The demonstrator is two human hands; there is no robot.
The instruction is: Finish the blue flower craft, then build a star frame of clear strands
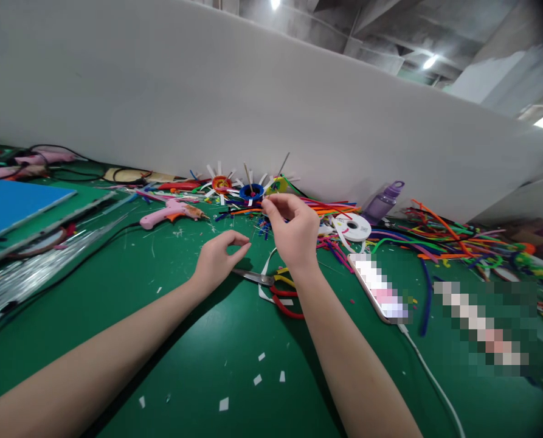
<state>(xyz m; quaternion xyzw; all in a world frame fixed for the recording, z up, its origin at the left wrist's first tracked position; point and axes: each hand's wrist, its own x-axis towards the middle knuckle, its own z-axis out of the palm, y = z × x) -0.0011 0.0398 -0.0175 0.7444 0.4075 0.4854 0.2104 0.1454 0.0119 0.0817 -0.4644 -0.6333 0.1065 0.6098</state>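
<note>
My right hand [295, 226] is raised over the middle of the table with thumb and forefinger pinched together. Whatever lies between those fingertips is too small to make out. Just behind them stands a blue cup-shaped piece [252, 193] with white strips round it and a thin stick rising from it. Lower and to the left, my left hand [219, 258] has thumb and forefinger brought together at the tips; anything in them is not visible. Scissors [286, 295] with red and yellow handles lie between my forearms, beside a curled white strip [265, 267].
A pink glue gun [166, 213] lies left, a ribbon spool [352, 227] and purple bottle [383, 204] right. A phone [376, 289] with a white cable is near my right forearm. Coloured pipe cleaners [435, 234] spread along the white partition [162, 91]. White scraps [224, 404] dot the front.
</note>
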